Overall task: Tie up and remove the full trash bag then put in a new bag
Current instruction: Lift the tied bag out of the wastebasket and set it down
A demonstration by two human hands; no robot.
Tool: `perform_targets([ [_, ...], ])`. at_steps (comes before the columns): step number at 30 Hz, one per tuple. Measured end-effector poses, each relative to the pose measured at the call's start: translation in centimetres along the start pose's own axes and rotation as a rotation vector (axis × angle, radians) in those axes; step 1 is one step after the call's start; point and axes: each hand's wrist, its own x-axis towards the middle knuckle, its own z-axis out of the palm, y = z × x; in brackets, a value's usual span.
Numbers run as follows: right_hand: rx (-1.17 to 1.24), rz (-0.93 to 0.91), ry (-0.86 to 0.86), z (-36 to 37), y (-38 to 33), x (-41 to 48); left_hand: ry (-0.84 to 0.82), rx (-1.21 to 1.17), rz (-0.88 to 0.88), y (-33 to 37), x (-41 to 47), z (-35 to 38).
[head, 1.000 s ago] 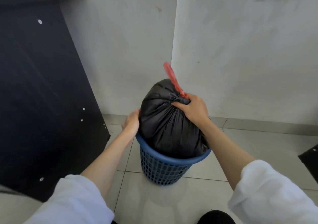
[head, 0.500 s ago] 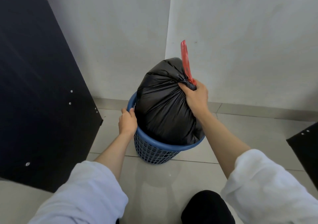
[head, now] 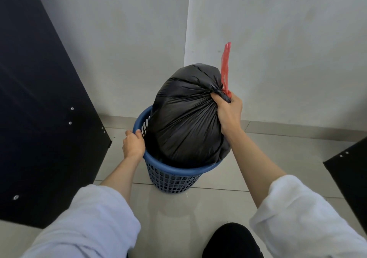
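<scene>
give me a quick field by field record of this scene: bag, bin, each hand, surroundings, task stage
bag: black trash bag, full, neck gathered, partly raised out of the bin
tie: red drawstring sticking up from the neck
bin: blue mesh basket on the tiled floor
right hand: grip closed on the bag's neck
left hand: grip on the bin's rim, holding it down
surroundings: white walls, black panel at left
task stage: bag tied, not yet clear of the bin
</scene>
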Motion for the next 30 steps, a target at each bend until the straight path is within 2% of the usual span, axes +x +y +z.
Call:
perform_targets([
  [8, 0.121, -0.066, 0.011, -1.8, -2.7, 0.5, 0.048, -0.014, -0.091, -1.0, -1.3, 0.9],
  [13, 0.153, -0.079, 0.025, -2.8, -3.8, 1.1, 0.008, -0.066, -0.136, 0.2, -1.6, 0.9],
  [17, 0.250, -0.115, 0.075, -4.0, -5.4, 1.9, -0.110, -0.175, -0.203, -0.3, -0.4, 0.0],
  [21, 0.258, -0.127, 0.054, -3.5, -5.8, 1.2, -0.288, -0.310, -0.300, 0.2, 0.3, -0.8],
  [30, 0.448, -0.136, 0.179, -5.3, -9.3, 1.6, -0.397, -0.294, -0.361, 0.8, -2.1, -2.4],
])
